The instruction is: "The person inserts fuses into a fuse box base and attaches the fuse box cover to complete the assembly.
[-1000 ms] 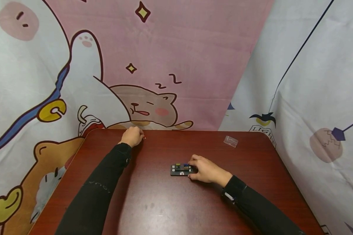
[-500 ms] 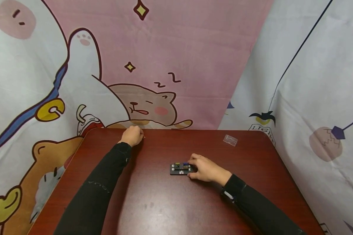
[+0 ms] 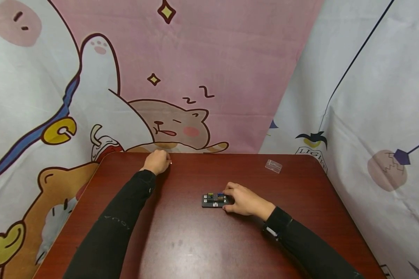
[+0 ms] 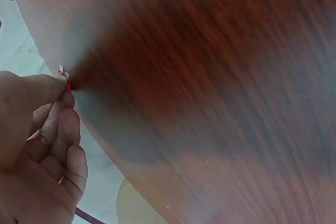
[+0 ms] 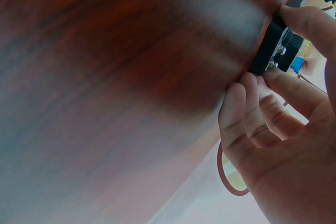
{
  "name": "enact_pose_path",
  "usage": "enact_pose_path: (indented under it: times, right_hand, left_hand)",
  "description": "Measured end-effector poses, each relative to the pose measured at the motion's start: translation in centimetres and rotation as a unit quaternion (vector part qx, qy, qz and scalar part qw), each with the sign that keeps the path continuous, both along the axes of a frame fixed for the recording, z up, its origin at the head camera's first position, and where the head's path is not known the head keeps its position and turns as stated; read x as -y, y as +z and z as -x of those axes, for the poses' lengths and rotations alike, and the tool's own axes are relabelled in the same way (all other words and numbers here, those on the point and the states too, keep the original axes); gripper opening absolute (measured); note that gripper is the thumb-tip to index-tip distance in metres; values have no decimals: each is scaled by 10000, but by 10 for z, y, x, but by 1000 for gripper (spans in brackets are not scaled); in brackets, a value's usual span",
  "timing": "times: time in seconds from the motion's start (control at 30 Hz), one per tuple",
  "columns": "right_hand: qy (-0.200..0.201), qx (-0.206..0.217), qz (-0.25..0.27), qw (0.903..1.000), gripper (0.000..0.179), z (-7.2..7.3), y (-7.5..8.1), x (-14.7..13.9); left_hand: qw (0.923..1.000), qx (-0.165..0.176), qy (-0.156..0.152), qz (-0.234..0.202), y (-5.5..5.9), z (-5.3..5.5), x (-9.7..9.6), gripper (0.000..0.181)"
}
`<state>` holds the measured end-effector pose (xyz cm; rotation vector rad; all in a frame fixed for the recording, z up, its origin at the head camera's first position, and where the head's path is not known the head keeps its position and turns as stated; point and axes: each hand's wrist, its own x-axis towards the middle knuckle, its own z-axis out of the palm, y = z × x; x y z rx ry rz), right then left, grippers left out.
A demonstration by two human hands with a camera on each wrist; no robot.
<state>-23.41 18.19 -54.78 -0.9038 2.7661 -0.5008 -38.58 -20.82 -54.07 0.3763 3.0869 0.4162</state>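
Observation:
Near the far edge of the table, my left hand (image 3: 156, 162) pinches a tiny red piece with pale ends (image 4: 67, 81) between thumb and index finger. The other fingers are curled beneath, and most of the piece is hidden by the fingertips. My right hand (image 3: 246, 200) grips the right end of a small black rectangular base (image 3: 214, 205), thumb on one long side and fingers on the other. Silver screws sit at its corners. A raised black part on top carries a yellow block (image 3: 211, 194) and a blue block (image 5: 297, 65).
A small clear plastic piece (image 3: 273, 166) lies near the far right of the reddish-brown wooden table (image 3: 188, 240). A cartoon-printed cloth (image 3: 237, 77) hangs behind the table's far edge and along its sides.
The head view has shifted very slightly. Both hands keep their places, the left with the red piece and the right on the black base.

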Motion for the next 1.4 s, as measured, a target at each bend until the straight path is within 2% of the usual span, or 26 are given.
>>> enact_pose_path:
  times: [0.3,0.6,0.7,0.93,1.13,1.4]
  right_hand:
    - [-25,52,14,10000,55,0,1,0]
    - [2,56,-13,10000,56,-1,-2,0]
    - [-7,71,-18,10000,56,-1,-2,0]
    - [-2,34,-36,10000,54,-1,-1,-1]
    - [77,-74,-3,9999,54,0,0,0]
    - [13,-20,-6,10000,55,0,-2,0]
  left_hand:
    - [9997,175,-66,-163,-1,0,5,16]
    - [9992,256,-35,-317,0,-11,5,14]
    - [9991,150,-98,-397,1,-16,3,14]
    - [9975,-333,-393,-491,8,-28,-10,10]
    - [9950,-495,-676,-542,17,-41,-25,9]
    - [9898,-833,-1053,-475,23,-55,-42,8]
